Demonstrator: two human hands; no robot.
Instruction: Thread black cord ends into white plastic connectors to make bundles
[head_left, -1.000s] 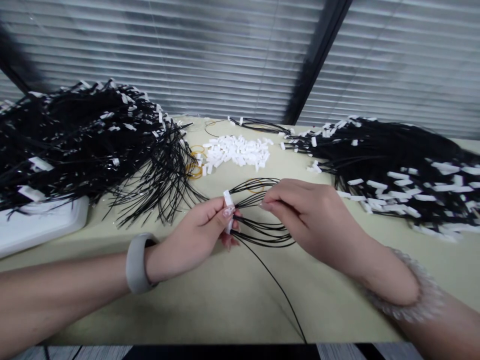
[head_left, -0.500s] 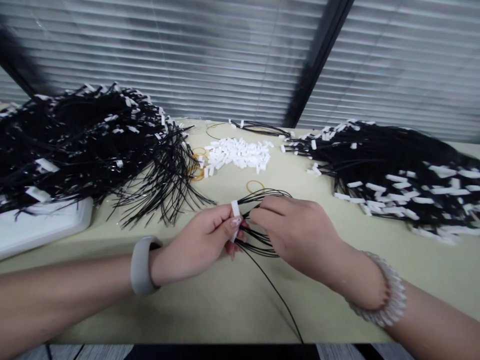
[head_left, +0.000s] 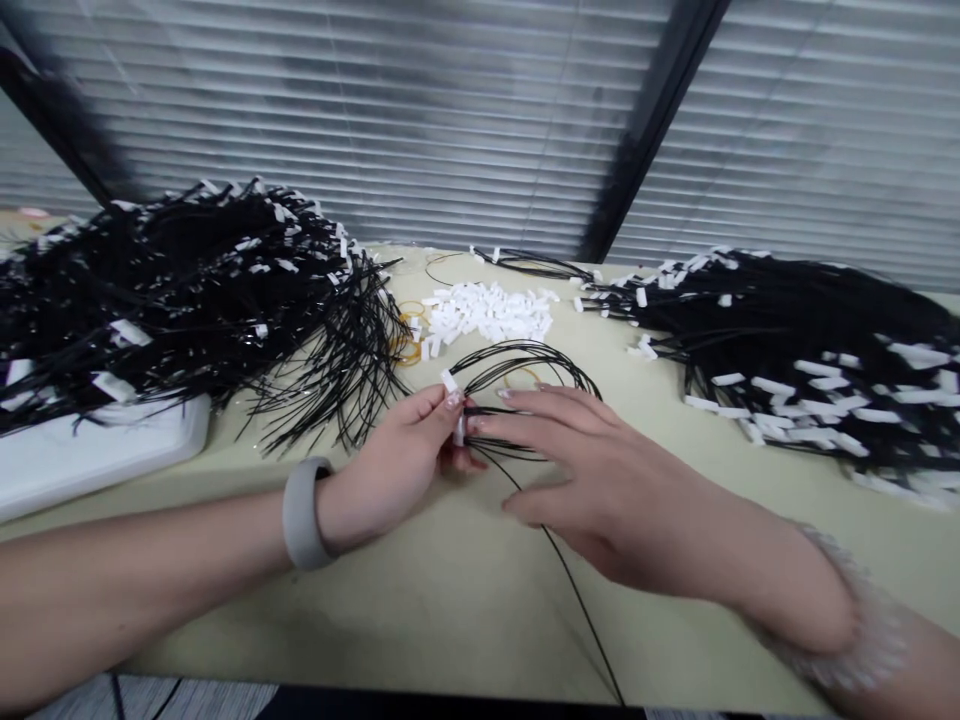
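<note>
My left hand (head_left: 409,445) pinches a white connector strip (head_left: 450,381) between thumb and fingers. From it a coil of thin black cable (head_left: 540,350) loops out to the right, and one loose cable end (head_left: 574,580) trails down to the table's front edge. Over the coil, my right hand (head_left: 600,470) has its fingers apart, the tips close to the strip and the strands. Whether those fingertips touch the cable I cannot tell. Part of the coil is hidden under the right hand.
A heap of black cables with white ends (head_left: 187,290) lies at left, partly over a white tray (head_left: 150,450). Another cable pile (head_left: 787,310) lies at right. Small white pieces (head_left: 491,312) and yellow rubber bands (head_left: 409,345) sit between them, before window blinds (head_left: 450,120).
My right hand has opened its fingers off the cables and moved lower and to the right. The coil's upper loops now stand out wider. The view has shifted slightly.
</note>
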